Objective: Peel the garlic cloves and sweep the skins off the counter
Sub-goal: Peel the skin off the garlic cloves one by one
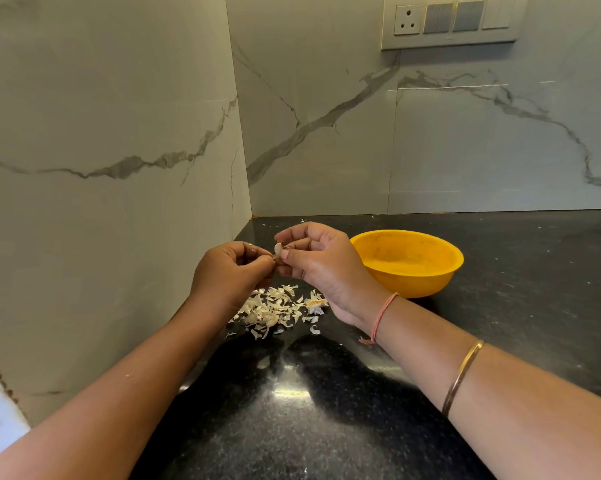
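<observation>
As the left hand (230, 271) pinches the garlic clove (278, 248) above the desk (506, 271), the right hand (321, 265) clamping its grip on it too, peeling seems well along; skins (271, 311) lie heaped beneath, unswept, left of the yellow bowl (416, 282)

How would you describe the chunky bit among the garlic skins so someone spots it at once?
Find the yellow bowl on the black counter. Left of it, below the right hand, lies a pile of garlic skins. The chunky bit sits at the pile's right edge: thicker than the flat pale flakes, with a brownish bristly tuft on top.
</observation>
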Demonstrator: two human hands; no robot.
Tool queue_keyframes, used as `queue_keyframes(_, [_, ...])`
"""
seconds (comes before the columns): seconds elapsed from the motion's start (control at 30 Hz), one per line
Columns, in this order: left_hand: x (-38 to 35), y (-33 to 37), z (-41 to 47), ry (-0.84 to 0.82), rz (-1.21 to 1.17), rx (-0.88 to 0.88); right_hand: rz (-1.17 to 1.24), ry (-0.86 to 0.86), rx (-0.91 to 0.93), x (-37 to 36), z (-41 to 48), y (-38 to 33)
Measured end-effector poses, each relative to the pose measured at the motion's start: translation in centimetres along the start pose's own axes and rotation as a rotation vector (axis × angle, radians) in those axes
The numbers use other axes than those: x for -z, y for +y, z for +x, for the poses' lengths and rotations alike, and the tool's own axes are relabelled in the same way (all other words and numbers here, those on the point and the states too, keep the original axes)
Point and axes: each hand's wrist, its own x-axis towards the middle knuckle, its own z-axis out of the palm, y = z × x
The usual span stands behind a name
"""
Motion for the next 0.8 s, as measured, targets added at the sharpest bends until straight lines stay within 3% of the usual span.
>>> queue_keyframes(0.43, [0.40,-0.73,0.45,0.025,0.050,0.056,-0.091,0.078,0.094,0.16,-0.13,-0.10])
queue_keyframes(0.8, [0.15,0.10,-0.23,-0.119,0.006,0.020,-0.181,0.088,0.136,0.34,0.04,0.25])
